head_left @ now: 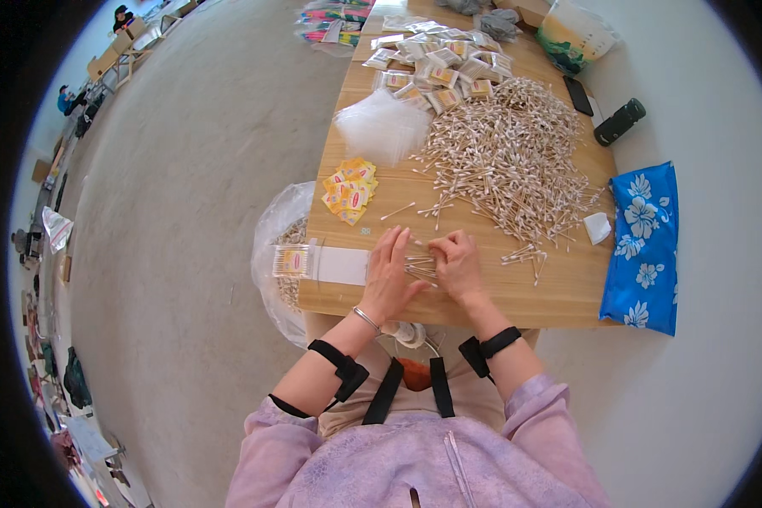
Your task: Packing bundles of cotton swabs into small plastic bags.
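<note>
Between my two hands lies a small bundle of cotton swabs [420,269] on the wooden table. My left hand [387,275] rests at its left side, fingers stretched out and thumb apart. That hand covers the right end of a white rectangular piece [343,265]. My right hand [457,267] is closed, its curled fingers at the right ends of the bundle; its grip is partly hidden. Left of the white piece, a clear pack of swabs with a yellow label [292,261] sits at the table's left edge. Loose swabs [516,161] form a big heap beyond my right hand.
Yellow cards [350,190] and clear plastic bags [383,125] lie farther up the table, below filled packs [444,68]. Right are a blue flowered pouch [643,245], black bottle [620,122] and phone [578,96]. A plastic sack of swabs [271,279] stands beside the left edge.
</note>
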### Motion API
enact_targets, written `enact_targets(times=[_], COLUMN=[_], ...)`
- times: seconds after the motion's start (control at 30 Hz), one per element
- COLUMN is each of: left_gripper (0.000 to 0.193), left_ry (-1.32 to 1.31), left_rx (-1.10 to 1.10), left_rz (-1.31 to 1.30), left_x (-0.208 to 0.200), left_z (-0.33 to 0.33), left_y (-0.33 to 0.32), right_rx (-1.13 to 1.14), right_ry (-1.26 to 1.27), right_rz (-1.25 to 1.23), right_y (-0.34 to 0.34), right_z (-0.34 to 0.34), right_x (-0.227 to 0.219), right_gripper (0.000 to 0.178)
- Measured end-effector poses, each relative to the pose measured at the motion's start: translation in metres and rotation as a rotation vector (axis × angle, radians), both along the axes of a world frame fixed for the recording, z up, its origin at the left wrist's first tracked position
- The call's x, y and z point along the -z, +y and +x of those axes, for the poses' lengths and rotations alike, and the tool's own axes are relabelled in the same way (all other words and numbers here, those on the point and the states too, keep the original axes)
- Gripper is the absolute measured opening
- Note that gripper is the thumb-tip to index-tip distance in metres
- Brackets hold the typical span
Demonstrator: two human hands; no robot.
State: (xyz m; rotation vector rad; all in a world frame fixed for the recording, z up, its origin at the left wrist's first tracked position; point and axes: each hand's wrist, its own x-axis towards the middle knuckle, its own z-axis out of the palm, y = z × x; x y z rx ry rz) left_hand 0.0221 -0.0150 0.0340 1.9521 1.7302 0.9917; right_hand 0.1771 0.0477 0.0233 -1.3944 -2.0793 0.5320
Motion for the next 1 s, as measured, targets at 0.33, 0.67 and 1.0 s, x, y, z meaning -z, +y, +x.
enact_targets(times=[0.33, 0.67, 1.0], left_gripper=[0.045, 0.006, 0.042], left_ry=[0.063, 0.065, -0.018], left_rx=[-0.265, -0.180, 0.041], left_rz=[0.132, 0.014, 0.036], left_x=[0.008, 0.025, 0.018], left_z=[-0.023, -0.034, -0.010], left_y=[0.059, 0.052, 0.019], right_rx=[0.218, 0.458, -0.056], right_ry=[-0.054, -0.056, -0.151], right_rz=[-0.076, -0.109, 0.027], right_y=[0.030, 0.053, 0.013], right_z=[-0.021, 0.003, 0.003], right_x=[-0.018, 0.009, -0.003], right_gripper=[0.016, 0.010, 0.013])
